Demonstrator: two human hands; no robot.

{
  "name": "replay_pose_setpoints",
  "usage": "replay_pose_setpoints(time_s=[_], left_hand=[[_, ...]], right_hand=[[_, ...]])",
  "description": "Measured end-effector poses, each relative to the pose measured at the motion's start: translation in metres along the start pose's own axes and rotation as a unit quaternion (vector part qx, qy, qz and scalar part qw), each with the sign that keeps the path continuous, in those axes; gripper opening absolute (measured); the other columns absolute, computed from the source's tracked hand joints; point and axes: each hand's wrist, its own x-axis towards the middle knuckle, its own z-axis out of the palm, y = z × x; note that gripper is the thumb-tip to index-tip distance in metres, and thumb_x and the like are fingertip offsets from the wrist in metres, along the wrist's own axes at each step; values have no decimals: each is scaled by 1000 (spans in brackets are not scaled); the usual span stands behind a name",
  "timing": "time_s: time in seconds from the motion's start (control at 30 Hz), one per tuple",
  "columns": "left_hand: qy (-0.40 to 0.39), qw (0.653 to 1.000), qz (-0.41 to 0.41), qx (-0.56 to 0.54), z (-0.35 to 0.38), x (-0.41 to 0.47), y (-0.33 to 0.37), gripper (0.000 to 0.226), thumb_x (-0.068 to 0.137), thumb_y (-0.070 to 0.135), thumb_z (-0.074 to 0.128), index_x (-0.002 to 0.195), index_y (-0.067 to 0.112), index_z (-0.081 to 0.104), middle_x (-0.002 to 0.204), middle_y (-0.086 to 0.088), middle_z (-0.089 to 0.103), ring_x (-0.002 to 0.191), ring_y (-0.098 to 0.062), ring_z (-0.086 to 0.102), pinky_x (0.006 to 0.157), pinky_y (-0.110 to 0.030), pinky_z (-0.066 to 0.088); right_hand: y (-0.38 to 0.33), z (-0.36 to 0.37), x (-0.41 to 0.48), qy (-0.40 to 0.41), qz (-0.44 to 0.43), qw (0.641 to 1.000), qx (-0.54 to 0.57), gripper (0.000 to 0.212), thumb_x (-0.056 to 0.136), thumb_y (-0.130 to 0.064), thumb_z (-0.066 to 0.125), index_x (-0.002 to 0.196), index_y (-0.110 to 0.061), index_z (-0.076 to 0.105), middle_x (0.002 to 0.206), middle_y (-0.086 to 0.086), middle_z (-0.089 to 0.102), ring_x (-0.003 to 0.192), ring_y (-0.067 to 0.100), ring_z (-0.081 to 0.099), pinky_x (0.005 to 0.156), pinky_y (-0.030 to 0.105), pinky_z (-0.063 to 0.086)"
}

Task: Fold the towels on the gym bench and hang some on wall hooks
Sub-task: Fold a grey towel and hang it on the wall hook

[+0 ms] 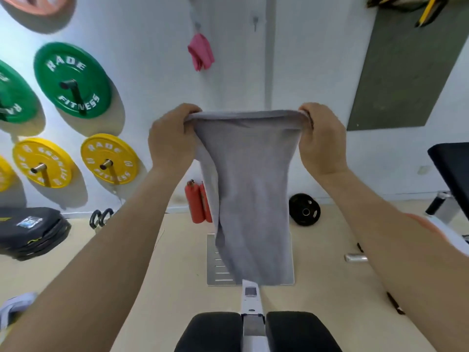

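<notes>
Grey towel (248, 186) gripped at its top corners by left hand (172, 138) and right hand (322, 141), held apart and level. Its long axis hangs straight down between them; the bare wall hook (255, 21) lies above and beyond, about midway (pink towel (200, 53) nearer the left).

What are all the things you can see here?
grey towel: one, grey, held up in the middle
pink towel: one, pink, on a wall hook above
bare hook: one, grey, right of the pink towel
green plates: two, green, wall pegs at left
yellow plates: three, yellow, pegs below the green ones
black plate: one, black, floor by the wall
bench pads: two, black, at the bottom
left hand: one, grips the towel's left corner
right hand: one, grips the towel's right corner
</notes>
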Motion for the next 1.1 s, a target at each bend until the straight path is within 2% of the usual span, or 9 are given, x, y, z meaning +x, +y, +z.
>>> replay_pose_setpoints(time_s=[0.07,0.17,0.3,0.37,0.57,0.8,0.97,1.03,1.1], left_hand=[[11,999,13,-29,-10,-5,-1,36,75,4,45,97,19,69,93,0,72,88,-23,63,76,-36,49],[-72,997,-2,-36,-24,-41,-20,34,74,6,46,93,18,71,89,-2,71,86,-23,62,75,-33,48],[-274,951,-81,-117,-45,-128,-61,24,70,7,57,78,26,69,65,16,63,65,-5,55,57,-13,38],[-399,904,-95,-117,-57,-180,-80,18,73,7,64,72,25,67,55,19,58,53,0,48,50,-11,33],[-659,748,-77,-19,-74,-321,-118,22,66,12,74,61,23,57,53,13,46,55,-4,42,54,-19,32],[-789,609,-86,10,-93,-398,-116,32,69,14,78,74,11,47,69,2,35,65,-16,34,55,-26,28],[-845,514,-140,-56,-98,-399,-104,36,71,15,80,64,17,45,65,1,40,59,-14,38,54,-23,31],[-832,514,-177,-110,-99,-395,-101,24,71,14,80,66,19,57,69,1,49,69,-16,45,64,-27,38],[-801,531,-219,-169,-96,-390,-95,10,73,15,76,75,19,68,73,-3,57,71,-19,50,66,-31,42]], right_hand=[[1,-9,-11,13,-10,1000,-15,26,91,-9,42,103,0,63,90,15,66,80,33,59,68,35,44],[-10,-24,-52,-18,-1,998,-53,30,90,-14,39,103,-3,63,86,12,67,72,32,60,62,33,45],[-27,-43,-152,-209,80,972,-71,23,88,-11,42,101,-8,61,82,12,65,72,30,60,63,33,43],[-37,-52,-208,-335,156,925,-83,22,93,-19,38,100,-14,58,83,10,62,75,26,57,65,40,47],[-66,-84,-367,-642,183,717,-199,19,92,-13,48,107,-20,58,103,3,64,93,21,57,81,30,45],[-100,-116,-429,-751,231,582,-210,28,84,-1,46,65,-22,44,66,-6,40,75,20,49,62,27,38],[-102,-113,-405,-810,225,490,-230,27,83,1,46,99,-9,65,73,-1,52,79,22,51,65,28,39],[-112,-110,-383,-821,192,488,-224,35,83,-4,48,112,-15,63,99,3,60,97,23,52,75,31,45],[-131,-99,-364,-797,217,552,-112,38,83,-15,58,121,-21,56,118,3,57,111,24,48,89,35,47]])
